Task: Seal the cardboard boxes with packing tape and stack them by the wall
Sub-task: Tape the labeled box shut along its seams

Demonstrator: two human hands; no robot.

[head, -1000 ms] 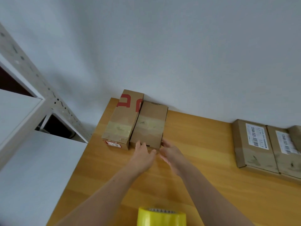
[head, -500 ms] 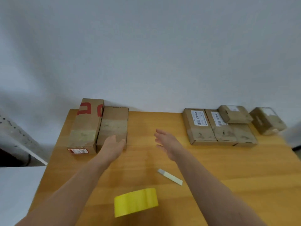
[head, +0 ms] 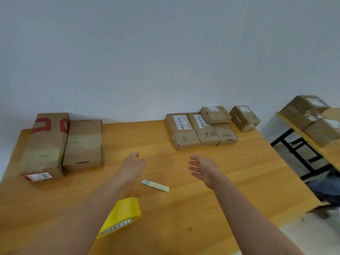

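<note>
A plain packing or mailroom workspace: a wooden counter set against a bare white wall, carrying taped cardboard boxes with shipping labels and a roll of yellow packing tape. More parcels sit on a second counter.

The left hand and right hand hovered empty, fingers relaxed, over the wooden table between two taped boxes and the labelled boxes, beyond the yellow tape roll.
</note>
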